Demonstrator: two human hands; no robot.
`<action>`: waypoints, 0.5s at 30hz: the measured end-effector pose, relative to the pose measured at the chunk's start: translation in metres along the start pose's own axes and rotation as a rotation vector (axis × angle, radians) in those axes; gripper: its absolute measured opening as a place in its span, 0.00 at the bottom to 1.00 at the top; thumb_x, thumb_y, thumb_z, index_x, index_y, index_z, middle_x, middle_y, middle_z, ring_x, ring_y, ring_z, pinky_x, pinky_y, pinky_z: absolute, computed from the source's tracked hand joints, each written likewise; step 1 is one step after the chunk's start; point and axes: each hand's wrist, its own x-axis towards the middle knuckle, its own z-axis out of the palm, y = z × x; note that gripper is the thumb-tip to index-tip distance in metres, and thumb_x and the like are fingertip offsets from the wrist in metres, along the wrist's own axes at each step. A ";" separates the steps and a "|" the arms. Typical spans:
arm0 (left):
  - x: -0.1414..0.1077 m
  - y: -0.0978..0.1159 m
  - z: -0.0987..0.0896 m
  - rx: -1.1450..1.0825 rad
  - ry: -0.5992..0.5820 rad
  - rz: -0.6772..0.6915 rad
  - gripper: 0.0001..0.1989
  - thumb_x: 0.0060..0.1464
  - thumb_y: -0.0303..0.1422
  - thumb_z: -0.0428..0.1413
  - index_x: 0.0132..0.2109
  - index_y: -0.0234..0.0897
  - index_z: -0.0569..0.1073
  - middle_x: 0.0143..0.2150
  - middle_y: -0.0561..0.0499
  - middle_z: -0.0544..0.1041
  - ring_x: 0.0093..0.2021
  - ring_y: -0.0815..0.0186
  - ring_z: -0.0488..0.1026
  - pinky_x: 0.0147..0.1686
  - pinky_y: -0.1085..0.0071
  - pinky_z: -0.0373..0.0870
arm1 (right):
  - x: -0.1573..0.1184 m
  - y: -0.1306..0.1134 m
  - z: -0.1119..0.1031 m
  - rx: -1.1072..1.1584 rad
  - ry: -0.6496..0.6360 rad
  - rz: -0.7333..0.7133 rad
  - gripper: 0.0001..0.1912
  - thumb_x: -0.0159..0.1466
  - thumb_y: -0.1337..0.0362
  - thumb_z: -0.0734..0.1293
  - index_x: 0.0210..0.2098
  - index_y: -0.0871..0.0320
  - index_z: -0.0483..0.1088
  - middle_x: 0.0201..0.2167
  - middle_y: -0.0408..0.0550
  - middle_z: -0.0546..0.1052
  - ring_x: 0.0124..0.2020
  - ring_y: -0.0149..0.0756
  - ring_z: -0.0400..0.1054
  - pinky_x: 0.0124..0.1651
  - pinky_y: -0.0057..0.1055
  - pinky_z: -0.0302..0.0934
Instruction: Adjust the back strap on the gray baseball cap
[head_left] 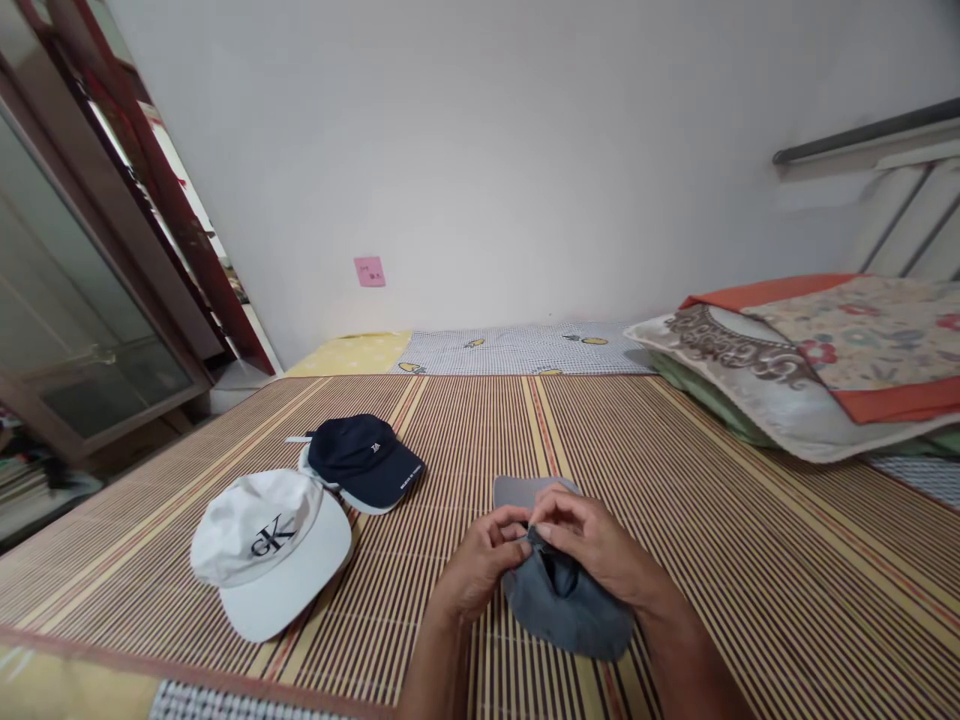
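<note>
A grey-blue baseball cap (574, 610) lies on the striped bamboo mat in front of me, its lighter grey brim (521, 490) pointing away. My left hand (484, 560) pinches the cap's fabric from the left. From the right, my right hand (589, 540) pinches it close by, the fingertips of both hands nearly meeting. Between the fingers the fabric is bunched up, and the exact part gripped is hidden. To the left rest a white cap (251, 530) with black "CK" letters and a dark navy cap (356, 450) with a small white logo, close together.
The bamboo mat (450, 620) covers the bed. Pillows (780, 390) and a floral, orange-edged cloth (870, 340) are piled at the right, beside a metal rail (862, 140). A pink note (370, 271) sticks to the white wall. A glass-doored cabinet (97, 330) stands at left.
</note>
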 end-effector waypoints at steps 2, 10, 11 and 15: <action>0.000 -0.001 0.000 0.056 0.012 -0.007 0.17 0.48 0.38 0.72 0.42 0.34 0.80 0.31 0.54 0.76 0.29 0.72 0.68 0.36 0.73 0.63 | 0.000 -0.002 0.003 -0.001 0.001 0.005 0.05 0.64 0.62 0.68 0.33 0.55 0.75 0.35 0.43 0.71 0.40 0.36 0.68 0.46 0.34 0.61; -0.001 0.003 0.006 0.035 0.040 -0.001 0.15 0.50 0.39 0.71 0.36 0.35 0.77 0.31 0.53 0.77 0.31 0.71 0.69 0.36 0.74 0.61 | -0.001 0.003 0.005 0.240 -0.006 0.124 0.10 0.64 0.56 0.70 0.38 0.55 0.69 0.24 0.37 0.71 0.25 0.29 0.64 0.30 0.28 0.57; -0.001 0.004 0.006 0.017 0.033 0.005 0.15 0.50 0.38 0.71 0.36 0.35 0.76 0.32 0.52 0.77 0.32 0.70 0.70 0.36 0.74 0.61 | -0.002 0.002 0.004 0.250 0.003 0.116 0.10 0.64 0.56 0.71 0.38 0.55 0.70 0.25 0.37 0.72 0.26 0.29 0.65 0.31 0.27 0.58; -0.003 0.008 0.007 -0.024 -0.018 0.022 0.14 0.52 0.38 0.70 0.38 0.35 0.76 0.34 0.50 0.79 0.35 0.69 0.72 0.38 0.74 0.62 | -0.003 -0.005 0.001 0.228 0.007 0.091 0.09 0.66 0.56 0.71 0.37 0.55 0.74 0.28 0.39 0.72 0.30 0.29 0.67 0.36 0.28 0.60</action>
